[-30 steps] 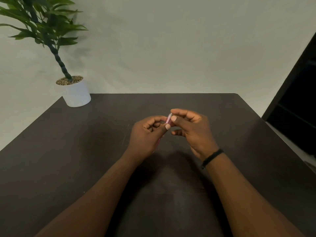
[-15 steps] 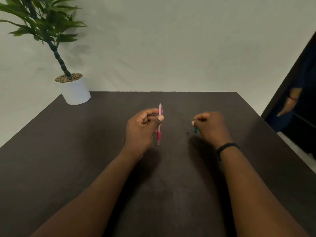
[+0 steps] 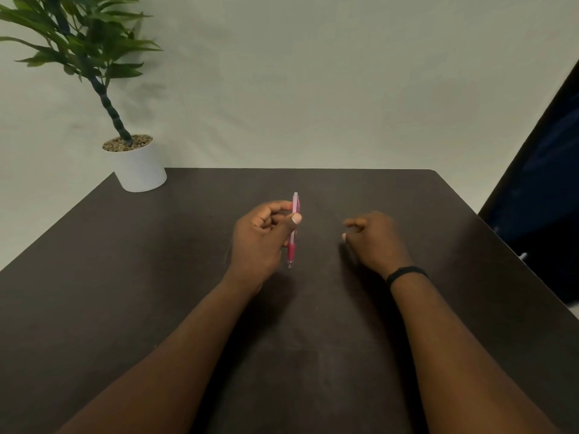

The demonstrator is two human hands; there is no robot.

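Note:
My left hand (image 3: 260, 242) pinches a pink pen (image 3: 291, 252) between thumb and fingers. The pen stands almost upright over the dark table (image 3: 141, 277), its darker pink grip and tip pointing down. My right hand (image 3: 374, 242), with a black band on the wrist, is apart from the pen at the right. It sits low over the table with its fingers curled toward the surface. Whatever may be under its fingertips is hidden.
A white pot with a green plant (image 3: 141, 167) stands at the table's far left corner. Dark furniture (image 3: 545, 189) rises just past the table's right edge. A pale wall runs behind the table.
My hands were together on the pen a second ago. The right hand pulled away to the right with small pieces at its fingertips; those pieces no longer show. The left hand now holds the pen upright.

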